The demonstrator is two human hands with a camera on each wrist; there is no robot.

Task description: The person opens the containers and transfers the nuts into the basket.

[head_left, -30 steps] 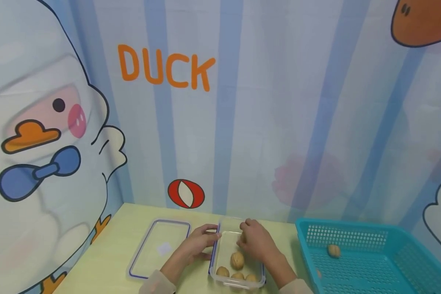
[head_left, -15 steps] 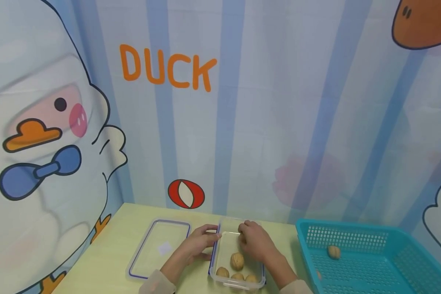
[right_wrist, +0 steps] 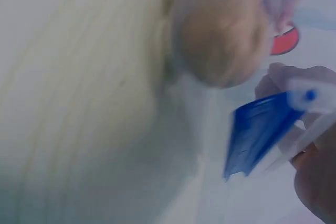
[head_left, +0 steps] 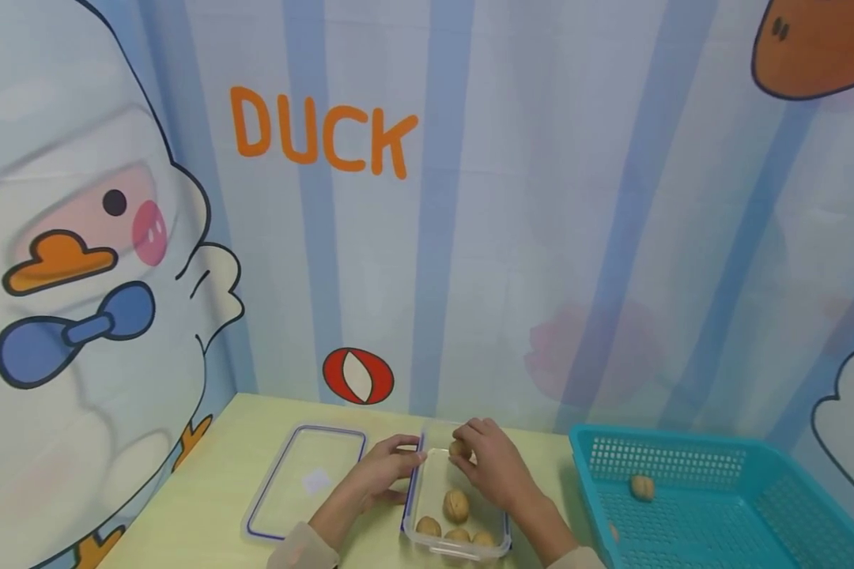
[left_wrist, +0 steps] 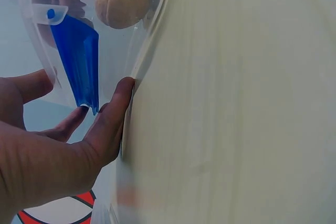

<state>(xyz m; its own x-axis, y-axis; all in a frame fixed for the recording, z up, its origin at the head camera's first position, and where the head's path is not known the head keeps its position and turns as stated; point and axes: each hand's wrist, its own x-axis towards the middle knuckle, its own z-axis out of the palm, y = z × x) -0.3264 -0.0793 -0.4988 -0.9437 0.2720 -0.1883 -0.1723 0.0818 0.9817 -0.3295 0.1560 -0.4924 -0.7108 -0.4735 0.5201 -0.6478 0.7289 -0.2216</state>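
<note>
A clear plastic food container (head_left: 459,551) with blue side latches stands on the table in the head view. Several walnuts lie in its near part, a larger walnut (head_left: 456,506) behind the others. My left hand (head_left: 384,470) rests against the container's left side, fingers spread around the hanging blue latch (left_wrist: 79,61); one fingertip reaches down to the base, beside the tabletop. Over the far part of the container, my right hand (head_left: 494,466) pinches a walnut (head_left: 459,448) between thumb and fingers. In the right wrist view, a walnut (right_wrist: 223,35) shows blurred through the clear wall.
The container's clear lid (head_left: 306,482), with a blue seal, lies flat to the left. A turquoise perforated basket (head_left: 669,435) stands at the right, a walnut (head_left: 642,487) inside it. Behind the pale yellow table (head_left: 206,474) hangs a printed duck curtain (head_left: 498,237).
My right hand has lifted and turned slightly at the container's far end, so the pinched walnut now shows between its fingers. The left hand has stayed in place against the container.
</note>
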